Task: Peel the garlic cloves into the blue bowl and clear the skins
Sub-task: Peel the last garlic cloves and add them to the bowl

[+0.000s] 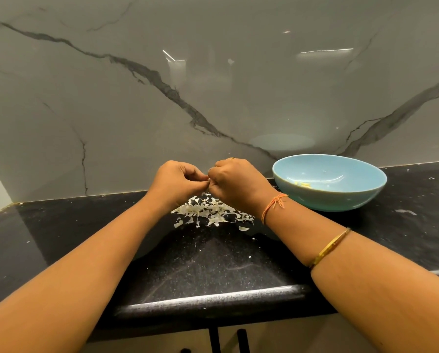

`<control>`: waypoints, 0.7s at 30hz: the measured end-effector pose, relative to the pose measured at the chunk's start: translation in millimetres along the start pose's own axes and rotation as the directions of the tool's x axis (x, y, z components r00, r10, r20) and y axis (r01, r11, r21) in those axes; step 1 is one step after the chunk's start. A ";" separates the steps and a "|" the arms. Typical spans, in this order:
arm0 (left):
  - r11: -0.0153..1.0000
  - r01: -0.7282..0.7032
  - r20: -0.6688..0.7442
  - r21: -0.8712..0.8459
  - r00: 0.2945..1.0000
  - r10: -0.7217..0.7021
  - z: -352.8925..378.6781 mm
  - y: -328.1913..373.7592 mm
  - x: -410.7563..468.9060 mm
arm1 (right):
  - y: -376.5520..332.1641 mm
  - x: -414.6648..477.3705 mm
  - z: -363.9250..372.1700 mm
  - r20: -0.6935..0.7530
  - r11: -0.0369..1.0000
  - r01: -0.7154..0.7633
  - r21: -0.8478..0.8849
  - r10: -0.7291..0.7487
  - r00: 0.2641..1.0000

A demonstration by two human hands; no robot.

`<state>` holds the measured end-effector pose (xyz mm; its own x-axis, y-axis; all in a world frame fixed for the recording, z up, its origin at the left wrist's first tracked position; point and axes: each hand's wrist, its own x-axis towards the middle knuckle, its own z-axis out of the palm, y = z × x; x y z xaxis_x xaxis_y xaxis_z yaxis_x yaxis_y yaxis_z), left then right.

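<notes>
The garlic clove is too small to see. I think it sits between the fingertips where the two hands meet, just above the pile of skins (213, 212). The left hand (180, 180) and the right hand (236, 184) are both curled up tight, pinching that tiny thing together. They work right over the pile, so I guess the dry bits can drop straight down into one heap, which is easy to sweep up later.

The blue bowl (327, 200) sits close by on the right — near enough for a short reach. A few pale peeled pieces (302, 184) lie inside it.

All of this is on a black counter (213, 263) against a shiny grey wall (213, 72). The right arm wears an orange thread (274, 203) and a gold bangle (330, 247).

I can see no words or labels anywhere.
</notes>
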<state>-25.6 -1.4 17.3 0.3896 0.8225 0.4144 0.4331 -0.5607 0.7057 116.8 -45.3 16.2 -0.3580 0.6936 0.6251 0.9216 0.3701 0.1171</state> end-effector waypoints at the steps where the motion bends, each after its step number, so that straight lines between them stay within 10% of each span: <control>1: 1.000 -0.003 0.002 -0.013 1.000 0.003 -0.2 0.5 -0.3 | 0.9 -0.4 0.9 -0.006 0.999 -0.036 0.028 0.036 0.999; 10: 0.984 0.009 0.004 -0.179 1.000 -0.009 -1.0 0.7 0.9 | 8.6 -3.4 0.4 0.132 0.533 -0.446 0.719 0.524 0.841; 21: 0.980 -0.035 -0.032 -0.197 0.999 0.029 -1.2 -0.5 1.2 | 5.5 -3.5 1.3 0.061 0.628 -0.329 0.705 0.409 0.910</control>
<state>-26.3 0.0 18.1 0.3759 0.8083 0.4531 0.2502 -0.5594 0.7903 122.9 -44.9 13.7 0.0422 0.8204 0.5702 0.5913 0.4395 -0.6761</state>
